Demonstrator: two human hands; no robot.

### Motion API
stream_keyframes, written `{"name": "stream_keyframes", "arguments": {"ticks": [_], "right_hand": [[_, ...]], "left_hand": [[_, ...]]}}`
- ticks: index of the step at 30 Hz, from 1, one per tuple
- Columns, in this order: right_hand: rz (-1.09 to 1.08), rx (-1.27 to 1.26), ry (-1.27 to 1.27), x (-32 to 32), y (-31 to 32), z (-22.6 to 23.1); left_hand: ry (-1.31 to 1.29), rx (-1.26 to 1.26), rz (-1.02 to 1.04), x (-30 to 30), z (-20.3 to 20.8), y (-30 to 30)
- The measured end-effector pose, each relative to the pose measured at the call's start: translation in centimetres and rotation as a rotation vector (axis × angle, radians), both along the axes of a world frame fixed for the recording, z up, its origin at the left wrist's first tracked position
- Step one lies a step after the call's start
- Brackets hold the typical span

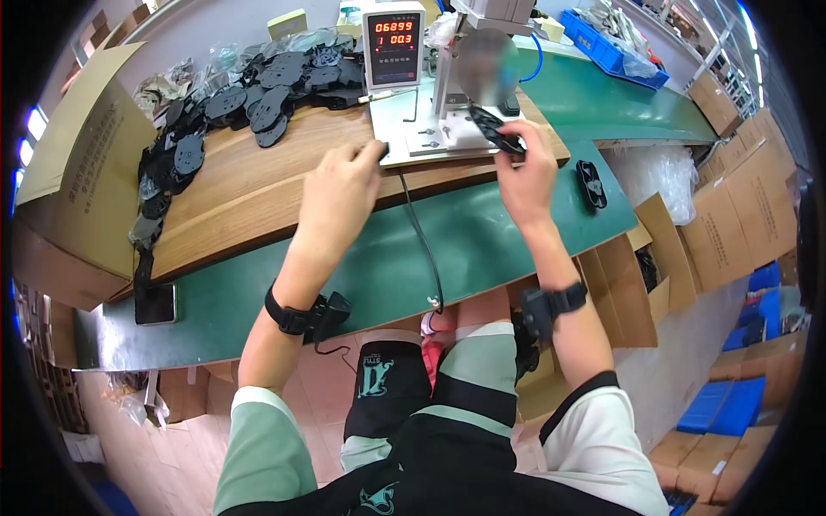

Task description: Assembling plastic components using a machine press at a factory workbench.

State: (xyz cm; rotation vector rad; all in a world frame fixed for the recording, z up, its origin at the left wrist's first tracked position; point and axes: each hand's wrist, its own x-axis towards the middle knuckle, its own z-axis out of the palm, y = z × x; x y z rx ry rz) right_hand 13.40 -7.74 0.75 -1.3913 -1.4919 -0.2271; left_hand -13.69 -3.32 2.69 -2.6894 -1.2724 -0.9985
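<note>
Looking down from the head camera, the view shows the right hand pinching a slim black oblong part between thumb and fingers, with no gap left in the grip. The part slants, its far end over the white block of a bench machine's fixture and its near end at the fingertips; whether it touches the block cannot be told from here. The left hand is raised over the front of the wooden board, its fingers curled nearly closed on what seems to be a small dark piece, too small to identify, just beside the left front edge of the metal base plate. Behind that plate stands a white display box with lit red digits, left of the machine's upright column. Another black oblong part lies on the green tabletop, to the right of the right hand and apart from it. Many flat black pieces are heaped along the back and left of the board, beside a tall open carton. A dark cable runs from the board over the table's front edge, and a phone lies near the left end. A blue crate holding plastic-wrapped items sits at the far right of the bench.
</note>
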Motion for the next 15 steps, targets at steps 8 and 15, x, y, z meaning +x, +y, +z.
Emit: {"name": "stream_keyframes", "arguments": {"ticks": [8,15], "right_hand": [[0.056,0.054,0.374,-3.9,-18.5,-7.3],[-0.329,-0.265,0.540,-2.0,-28.8,-17.6]], "left_hand": [[0.143,0.221,-0.319,8.3,-0.9,-1.1],[0.343,0.278,-0.258,13.0,-0.9,2.5]]}}
